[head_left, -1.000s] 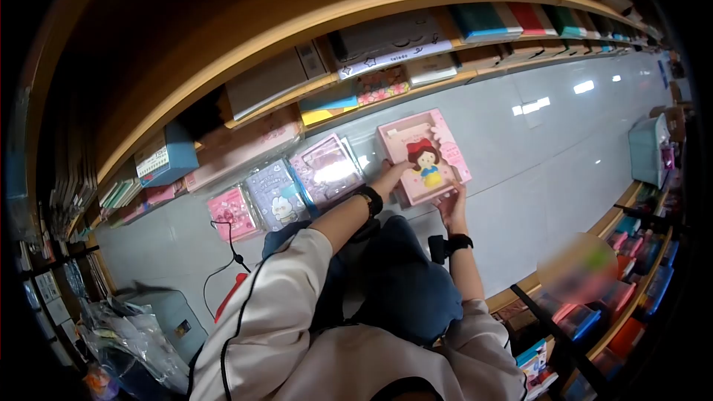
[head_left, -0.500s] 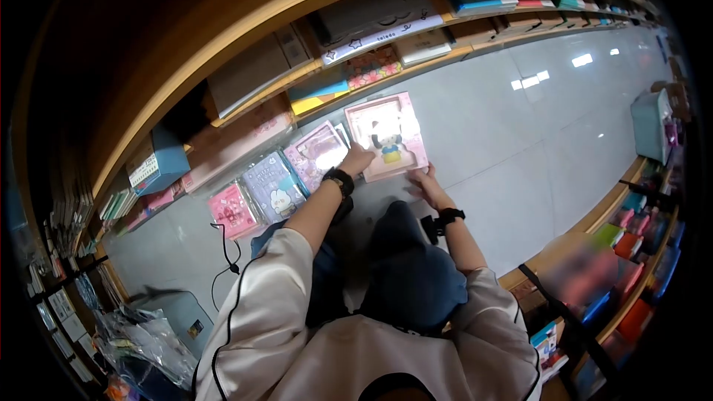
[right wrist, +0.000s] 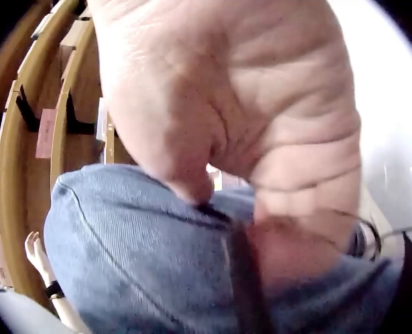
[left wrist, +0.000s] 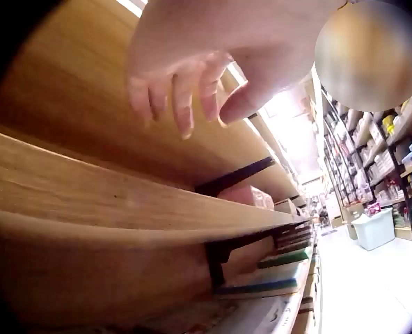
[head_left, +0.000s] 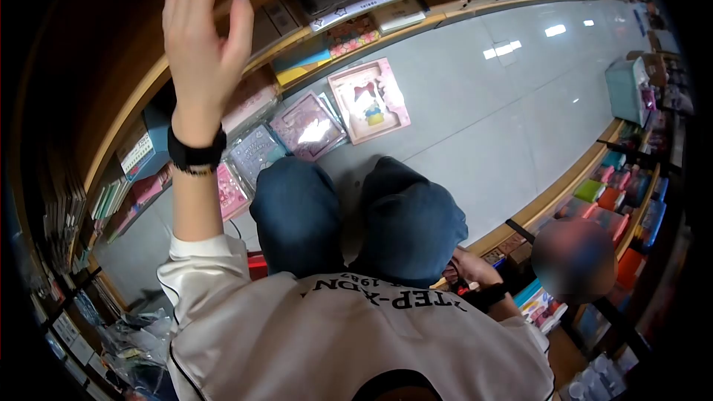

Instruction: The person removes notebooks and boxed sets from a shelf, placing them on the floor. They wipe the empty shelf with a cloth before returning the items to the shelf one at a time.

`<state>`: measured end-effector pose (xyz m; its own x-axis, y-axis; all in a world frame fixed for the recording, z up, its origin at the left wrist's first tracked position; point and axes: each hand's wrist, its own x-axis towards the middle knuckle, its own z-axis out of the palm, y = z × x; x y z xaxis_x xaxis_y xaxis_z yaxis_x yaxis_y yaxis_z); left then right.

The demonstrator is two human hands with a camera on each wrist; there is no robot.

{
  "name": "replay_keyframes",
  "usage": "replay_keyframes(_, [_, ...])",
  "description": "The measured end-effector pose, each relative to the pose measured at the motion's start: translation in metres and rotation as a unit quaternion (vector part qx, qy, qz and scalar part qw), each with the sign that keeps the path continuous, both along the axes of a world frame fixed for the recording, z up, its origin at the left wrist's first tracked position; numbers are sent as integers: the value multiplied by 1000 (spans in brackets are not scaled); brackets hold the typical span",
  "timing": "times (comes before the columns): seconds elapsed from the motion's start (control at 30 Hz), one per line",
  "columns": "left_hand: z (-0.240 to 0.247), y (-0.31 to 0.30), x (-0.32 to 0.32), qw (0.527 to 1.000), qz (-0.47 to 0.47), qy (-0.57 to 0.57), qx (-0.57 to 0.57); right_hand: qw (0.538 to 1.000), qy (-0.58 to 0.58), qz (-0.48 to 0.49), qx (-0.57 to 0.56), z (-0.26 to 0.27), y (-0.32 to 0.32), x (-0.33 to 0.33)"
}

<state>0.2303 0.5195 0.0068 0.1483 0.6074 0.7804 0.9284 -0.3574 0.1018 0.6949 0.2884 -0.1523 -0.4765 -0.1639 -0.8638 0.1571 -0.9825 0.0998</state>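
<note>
My left hand (head_left: 199, 52) is raised in front of the wooden shelf edge, fingers loosely bent and thumb apart. Nothing is in its grasp in the left wrist view, where the hand (left wrist: 213, 59) hangs above a shelf board (left wrist: 122, 198). Down by the right knee, my right hand (head_left: 479, 267) has curled fingers against the jeans (right wrist: 143, 236). A dark strip (right wrist: 244, 278) shows beneath those fingers; whether they hold it I cannot tell. On the floor lies a pink box (head_left: 394, 96) with a cartoon girl in a red bow, away from both hands.
Left of the box lie a pink-purple notebook set (head_left: 304, 122), a lilac one (head_left: 256, 150) and a pink pack (head_left: 232, 191), partly behind the left arm and knee. Low shelves with books line the front. A pale blue bin (head_left: 626, 93) and racks of colourful goods stand right.
Both hands have left the pink box, which now lies by the notebook sets. The left hand has risen to the shelf; the right has drawn back beside the right knee.
</note>
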Motion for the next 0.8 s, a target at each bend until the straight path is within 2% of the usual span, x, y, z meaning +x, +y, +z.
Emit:
replay_keyframes(0.03, [6, 6, 5, 999, 34, 9, 9, 992, 23, -115, -48, 0, -5, -1])
replay_keyframes(0.07, [3, 12, 1, 995, 70, -24, -68, 996, -40, -64, 37, 4, -12, -8])
replay_keyframes(0.1, [-3, 19, -5, 982, 105, -56, -146, 996, -42, -66, 41, 4, -18, -6])
replay_keyframes(0.13, [-8, 29, -13, 924, 202, -43, -322, 994, -77, 29, 72, -2, -27, 0])
replay_keyframes(0.17, [-16, 31, -12, 897, 201, -94, -381, 980, -113, 123, 105, -12, -36, 10])
replay_keyframes(0.2, [-30, 33, -14, 947, 196, 3, -253, 955, -129, 202, 175, -29, -54, 33])
replay_keyframes(0.23, [-35, 39, -13, 971, 188, 100, -111, 895, -133, 288, 313, -63, -94, 82])
replay_keyframes(0.27, [-36, 38, -15, 971, 156, 65, -167, 764, -144, 387, 495, -93, -131, 126])
replay_keyframes(0.3, [-33, 37, -12, 969, 159, 67, -174, 618, -178, 435, 631, -126, -167, 179])
replay_keyframes(0.33, [-30, 38, -11, 967, 166, 69, -179, 686, -315, 439, 487, -96, -145, 186])
replay_keyframes(0.37, [-29, 37, -10, 964, 173, 71, -191, 731, -434, 420, 317, -62, -132, 202])
replay_keyframes(0.4, [-29, 37, -9, 966, 170, 65, -183, 584, -369, 620, 372, -49, -102, 214])
replay_keyframes(0.43, [-28, 37, -9, 963, 174, 60, -194, 399, -278, 779, 396, -25, -56, 206])
replay_keyframes(0.47, [-28, 36, -8, 960, 178, 55, -208, 305, -279, 787, 458, 1, -15, 194])
replay_keyframes(0.5, [-28, 33, -7, 962, 173, 52, -203, 450, -406, 583, 541, -1, 18, 204])
replay_keyframes(0.53, [-27, 33, -7, 962, 172, 44, -206, 553, -499, 325, 583, -10, 56, 218])
replay_keyframes(0.57, [-24, 34, -7, 963, 171, 38, -205, 591, -537, 273, 536, -17, 107, 225])
replay_keyframes(0.6, [-22, 33, -6, 968, 160, 28, -194, 670, -522, 171, 500, 19, 153, 184])
replay_keyframes(0.63, [-22, 33, -7, 965, 165, 39, -202, 657, -500, 178, 535, 44, 194, 151])
replay_keyframes(0.67, [-20, 32, -7, 963, 161, 40, -214, 612, -485, 184, 597, 42, 233, 145])
replay_keyframes(0.7, [-19, 32, -8, 960, 159, 41, -226, 519, -458, 222, 687, 70, 264, 103])
replay_keyframes(0.77, [-16, 32, -7, 953, 155, 25, -258, 534, -381, 141, 741, 95, 332, 50])
replay_keyframes(0.8, [-15, 33, -6, 949, 159, 30, -271, 492, -370, 126, 778, 124, 352, 9])
